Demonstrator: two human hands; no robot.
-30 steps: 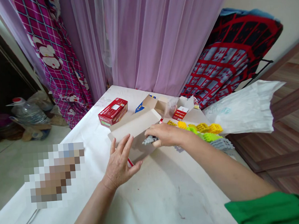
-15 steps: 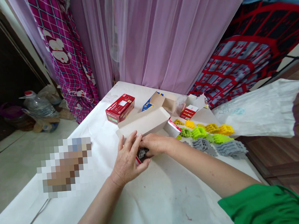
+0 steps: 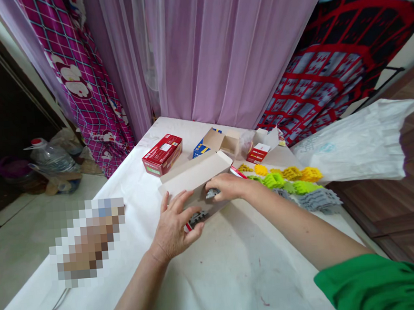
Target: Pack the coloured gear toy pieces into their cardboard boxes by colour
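Grey plastic pieces [image 3: 199, 216] now sit at the near mouth of the long open cardboard box [image 3: 194, 177], which lies on the white-covered table [image 3: 216, 273] at about 12 o'clock from the person. Half a second ago both hands were bunched together over one grey piece at the box's near end; since then they have parted. The left hand [image 3: 174, 224] lies with fingers spread fairly wide and flat, its fingertips resting on the grey piece at the box's near corner, pressing rather than gripping. The right hand [image 3: 229, 186] has moved out toward 1 o'clock and is narrowed in a pinch on a second small grey piece [image 3: 213, 192] against the box's side. Judging by that, one piece has been set down by the box mouth and another is in hand, so the work with the grey parts seems to be going on piece by piece. At 2 o'clock, just beyond the right wrist, lie rows of green [image 3: 288, 184], yellow [image 3: 301, 173] and grey [image 3: 320, 198] parts. A red carton [image 3: 162, 153] stands at 11 o'clock, well apart from the hands.
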